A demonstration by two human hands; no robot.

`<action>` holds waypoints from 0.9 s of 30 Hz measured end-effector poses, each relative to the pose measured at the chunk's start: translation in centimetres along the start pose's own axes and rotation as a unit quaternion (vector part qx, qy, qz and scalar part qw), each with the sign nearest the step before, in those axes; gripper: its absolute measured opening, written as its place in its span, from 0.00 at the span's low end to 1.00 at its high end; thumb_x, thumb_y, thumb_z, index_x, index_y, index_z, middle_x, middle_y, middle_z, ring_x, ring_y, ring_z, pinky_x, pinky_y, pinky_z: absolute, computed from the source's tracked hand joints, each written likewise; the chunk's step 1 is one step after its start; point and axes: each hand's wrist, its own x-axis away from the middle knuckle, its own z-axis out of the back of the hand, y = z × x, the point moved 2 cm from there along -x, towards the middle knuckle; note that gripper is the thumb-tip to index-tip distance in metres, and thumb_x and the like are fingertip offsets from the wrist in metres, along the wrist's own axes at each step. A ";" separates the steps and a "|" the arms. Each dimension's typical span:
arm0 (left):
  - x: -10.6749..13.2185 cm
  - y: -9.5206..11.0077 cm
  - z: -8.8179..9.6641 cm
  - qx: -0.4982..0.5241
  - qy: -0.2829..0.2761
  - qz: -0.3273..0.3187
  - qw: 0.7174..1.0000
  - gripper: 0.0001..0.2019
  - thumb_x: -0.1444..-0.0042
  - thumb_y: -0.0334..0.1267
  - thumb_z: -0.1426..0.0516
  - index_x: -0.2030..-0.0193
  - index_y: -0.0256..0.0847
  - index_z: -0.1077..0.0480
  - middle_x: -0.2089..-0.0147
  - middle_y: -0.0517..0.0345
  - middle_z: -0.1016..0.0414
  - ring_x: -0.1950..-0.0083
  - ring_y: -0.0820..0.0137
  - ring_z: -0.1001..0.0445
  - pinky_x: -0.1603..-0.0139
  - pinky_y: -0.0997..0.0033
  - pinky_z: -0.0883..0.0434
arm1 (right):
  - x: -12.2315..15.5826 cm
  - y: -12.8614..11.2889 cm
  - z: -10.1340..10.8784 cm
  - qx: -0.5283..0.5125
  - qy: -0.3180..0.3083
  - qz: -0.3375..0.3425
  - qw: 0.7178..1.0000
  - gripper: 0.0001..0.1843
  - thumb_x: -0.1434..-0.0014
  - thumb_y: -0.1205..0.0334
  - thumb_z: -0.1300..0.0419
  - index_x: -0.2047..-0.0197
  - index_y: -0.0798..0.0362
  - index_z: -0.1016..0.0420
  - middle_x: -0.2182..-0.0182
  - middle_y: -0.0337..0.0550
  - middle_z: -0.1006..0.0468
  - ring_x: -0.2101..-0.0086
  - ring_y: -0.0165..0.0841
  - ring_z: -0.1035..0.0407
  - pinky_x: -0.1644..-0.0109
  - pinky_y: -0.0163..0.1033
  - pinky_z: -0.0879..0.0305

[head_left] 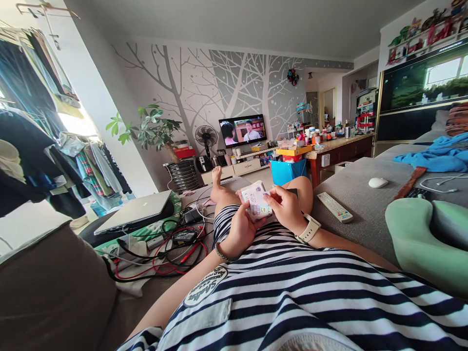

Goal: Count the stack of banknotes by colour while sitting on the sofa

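Above my lap, my left hand [241, 231] is closed around a thick stack of banknotes [255, 197], its thumb lying on the near left edge. The top note is pale with purple print and shows a 5. My right hand [287, 210] pinches the right edge of the same stack between thumb and fingers. How many notes my right fingers grip is too small to tell. A flat dark object [294, 192] shows partly behind my right hand; its kind is hidden.
On the grey sofa to the right lie a remote control [335, 207], a white mouse [378, 183] and a green neck pillow [413, 234]. Tangled cables [175, 248] and a laptop [135, 212] are at the left. A blue bin [288, 171] stands ahead, near a cluttered table [345, 145].
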 end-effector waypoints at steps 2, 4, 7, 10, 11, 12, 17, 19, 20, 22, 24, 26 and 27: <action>0.0 0.0 0.0 -0.001 0.003 0.001 1.000 0.17 0.37 0.37 0.49 0.43 0.39 0.29 0.60 0.54 0.19 0.68 0.69 0.22 0.74 0.72 0.24 | 0.1 -0.3 0.0 -0.008 -0.015 0.017 1.000 0.13 0.34 0.52 0.43 0.66 0.52 0.28 0.74 0.40 0.24 0.74 0.31 0.31 0.69 0.35 0.38; 0.1 0.0 -0.1 -0.004 0.002 -0.004 1.000 0.18 0.37 0.36 0.49 0.43 0.39 0.29 0.61 0.54 0.19 0.68 0.69 0.22 0.74 0.73 0.24 | 0.1 -0.5 0.0 -0.014 -0.027 0.026 0.999 0.14 0.33 0.53 0.45 0.64 0.52 0.27 0.73 0.41 0.23 0.73 0.32 0.31 0.68 0.35 0.39; 0.1 -0.1 -0.2 -0.010 0.000 -0.013 1.000 0.19 0.38 0.35 0.48 0.42 0.39 0.29 0.62 0.55 0.19 0.68 0.68 0.22 0.75 0.74 0.25 | 0.2 -0.5 0.0 -0.015 -0.043 0.023 0.999 0.16 0.32 0.52 0.48 0.64 0.52 0.27 0.72 0.42 0.23 0.71 0.33 0.31 0.67 0.35 0.39; 0.0 -0.1 -0.1 -0.014 -0.001 -0.013 1.000 0.19 0.39 0.35 0.47 0.42 0.40 0.29 0.62 0.55 0.18 0.68 0.69 0.22 0.75 0.74 0.25 | 0.3 -0.4 0.0 -0.011 -0.054 0.010 0.998 0.18 0.31 0.49 0.49 0.65 0.52 0.28 0.73 0.41 0.23 0.71 0.32 0.31 0.67 0.35 0.39; 0.0 -0.1 -0.1 -0.015 -0.003 -0.012 1.000 0.19 0.39 0.35 0.47 0.42 0.40 0.29 0.61 0.54 0.18 0.68 0.69 0.22 0.75 0.74 0.25 | 0.3 -0.4 0.0 -0.010 -0.055 0.008 0.998 0.19 0.31 0.48 0.49 0.66 0.52 0.28 0.74 0.41 0.24 0.72 0.32 0.32 0.68 0.35 0.39; -0.1 -0.2 -0.1 -0.015 -0.005 -0.011 1.000 0.19 0.39 0.36 0.48 0.42 0.40 0.29 0.61 0.54 0.18 0.68 0.68 0.22 0.75 0.74 0.25 | 0.3 -0.4 0.0 -0.011 -0.055 0.007 0.998 0.19 0.31 0.48 0.49 0.66 0.52 0.28 0.74 0.40 0.25 0.73 0.32 0.33 0.68 0.35 0.40; -0.1 -0.2 0.0 -0.017 -0.011 -0.010 1.000 0.18 0.38 0.36 0.49 0.43 0.40 0.29 0.61 0.55 0.18 0.68 0.68 0.22 0.75 0.73 0.25 | 0.4 -0.4 0.0 -0.016 -0.058 0.012 0.998 0.21 0.31 0.46 0.50 0.68 0.51 0.30 0.77 0.38 0.29 0.75 0.31 0.36 0.70 0.35 0.42; -0.1 -0.1 -0.1 -0.018 -0.008 -0.011 1.000 0.19 0.38 0.36 0.48 0.42 0.40 0.29 0.60 0.54 0.18 0.67 0.67 0.22 0.75 0.73 0.25 | 0.4 -0.4 0.0 -0.015 -0.063 0.006 0.998 0.22 0.31 0.45 0.51 0.68 0.51 0.30 0.77 0.38 0.30 0.75 0.31 0.36 0.70 0.35 0.42; 0.0 -0.1 -0.1 -0.019 -0.007 -0.011 1.000 0.19 0.38 0.36 0.48 0.42 0.40 0.29 0.60 0.54 0.18 0.67 0.67 0.22 0.75 0.72 0.25 | 0.4 -0.3 0.0 -0.014 -0.066 0.002 0.998 0.23 0.31 0.44 0.51 0.68 0.51 0.30 0.77 0.39 0.29 0.75 0.31 0.36 0.70 0.35 0.42; 0.0 -0.1 -0.2 -0.020 -0.005 -0.010 1.000 0.20 0.38 0.36 0.48 0.41 0.40 0.30 0.60 0.54 0.18 0.67 0.66 0.21 0.75 0.72 0.26 | 0.4 -0.3 -0.1 -0.016 -0.072 -0.002 0.997 0.24 0.31 0.42 0.52 0.68 0.51 0.30 0.78 0.39 0.29 0.75 0.31 0.35 0.70 0.35 0.42; 0.1 -0.1 -0.2 -0.020 -0.005 -0.009 1.000 0.20 0.38 0.36 0.49 0.41 0.40 0.30 0.61 0.55 0.18 0.67 0.67 0.21 0.75 0.72 0.26 | 0.5 -0.4 0.0 -0.017 -0.075 -0.001 0.997 0.24 0.32 0.42 0.52 0.68 0.51 0.30 0.78 0.39 0.30 0.75 0.31 0.35 0.70 0.35 0.42; 0.2 0.0 -0.3 -0.016 -0.003 -0.012 1.000 0.19 0.38 0.35 0.48 0.41 0.40 0.30 0.63 0.56 0.18 0.68 0.67 0.22 0.76 0.72 0.26 | 0.5 -0.5 0.0 -0.023 -0.074 0.005 0.997 0.24 0.32 0.42 0.51 0.69 0.51 0.30 0.78 0.39 0.30 0.75 0.31 0.35 0.71 0.35 0.42; 0.2 0.0 -0.3 -0.014 -0.001 -0.011 1.000 0.19 0.38 0.35 0.48 0.41 0.39 0.30 0.64 0.56 0.18 0.69 0.67 0.22 0.76 0.72 0.26 | 0.5 -0.5 0.0 -0.032 -0.073 0.008 0.997 0.24 0.31 0.42 0.51 0.69 0.51 0.30 0.79 0.38 0.30 0.76 0.31 0.36 0.71 0.35 0.43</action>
